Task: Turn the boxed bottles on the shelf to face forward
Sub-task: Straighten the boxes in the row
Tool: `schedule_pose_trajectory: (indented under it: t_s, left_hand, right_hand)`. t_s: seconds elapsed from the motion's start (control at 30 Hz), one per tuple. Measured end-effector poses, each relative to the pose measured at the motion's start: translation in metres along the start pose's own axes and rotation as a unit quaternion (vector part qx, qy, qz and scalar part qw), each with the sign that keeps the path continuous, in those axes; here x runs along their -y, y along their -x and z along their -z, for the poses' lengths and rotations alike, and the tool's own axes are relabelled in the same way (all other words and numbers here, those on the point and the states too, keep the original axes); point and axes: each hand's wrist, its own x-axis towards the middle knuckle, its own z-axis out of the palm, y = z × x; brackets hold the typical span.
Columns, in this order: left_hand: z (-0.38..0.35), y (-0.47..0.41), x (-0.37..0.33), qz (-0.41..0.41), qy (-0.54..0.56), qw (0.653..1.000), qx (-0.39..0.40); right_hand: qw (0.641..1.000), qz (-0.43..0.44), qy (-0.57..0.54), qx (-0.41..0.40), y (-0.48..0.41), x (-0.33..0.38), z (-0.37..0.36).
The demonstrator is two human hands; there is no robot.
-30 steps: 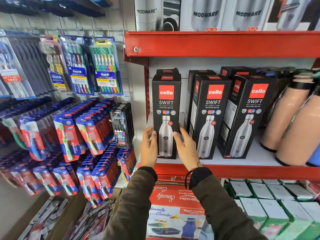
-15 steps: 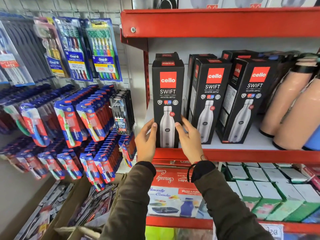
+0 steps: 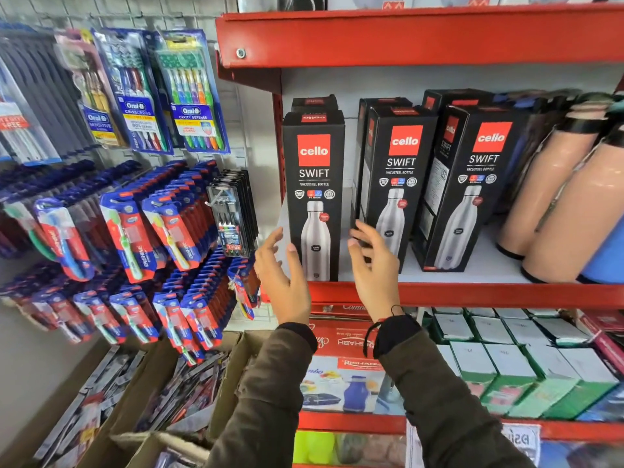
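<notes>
At the left end of the red shelf point(image 3: 472, 295), against the upright, stands the leftmost boxed bottle point(image 3: 314, 197), upright at the front edge with its printed "cello SWIFT" panel squarely forward. Left hand point(image 3: 283, 282) and right hand point(image 3: 374, 268) flank its lower part, both with fingers spread and loosely curled, holding nothing; each is just beside the carton, and contact cannot be confirmed. To the right along the same front edge, the middle boxed bottle point(image 3: 395, 184) and the right boxed bottle point(image 3: 472, 187) stand upright but angled, each showing a side panel as well as its front. Further cartons stand behind them. Peach flasks point(image 3: 557, 204) lean at the right end of the shelf. Toothbrush packs point(image 3: 158, 92) hang on the wall grid left of the upright.
</notes>
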Motion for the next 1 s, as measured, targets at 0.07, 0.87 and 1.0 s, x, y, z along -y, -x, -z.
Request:
schedule_pose_trajectory:
  t_s: [0.07,0.87,1.0]
  left_hand:
    - [-0.010,0.012,-0.006,-0.058,-0.014,0.998,-0.014]
    - [-0.124,0.017,-0.037,0.198,0.010,0.957,0.214]
    - [-0.118,0.020,-0.039,0.195,0.010,0.959,0.205]
  right_hand:
    - [0.998,0.028,0.004,-0.054,0.001,-0.005,0.016]
    - [0.993,-0.108,0.030,0.025,-0.050,-0.043,0.081]
    - [0.994,-0.105,0.011,0.021,-0.044,-0.040,0.083]
